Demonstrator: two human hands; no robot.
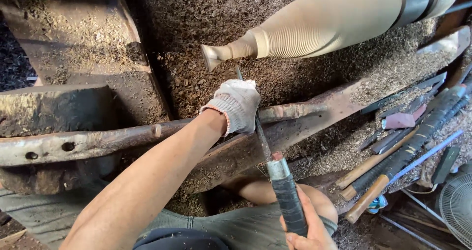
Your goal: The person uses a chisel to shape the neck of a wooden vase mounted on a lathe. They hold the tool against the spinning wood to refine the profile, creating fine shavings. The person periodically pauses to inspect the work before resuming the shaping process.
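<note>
A pale turned wooden workpiece (319, 23) lies on a lathe, tapering to a narrow neck and a small flared end at the left. My left hand (236, 105), in a white knit glove, presses a long chisel's blade (260, 132) down on the rusty tool rest (98, 141). The blade tip reaches up just below the flared end. My right hand (307, 230) is bare and grips the chisel's handle (289, 201), which is wrapped in black tape with a metal ferrule.
Wood shavings (206, 14) cover the lathe bed and floor. Several spare chisels and wooden-handled tools (403, 146) lie on the ledge at the right. A white fan grille (457, 205) sits at the lower right. My knee shows under the rest.
</note>
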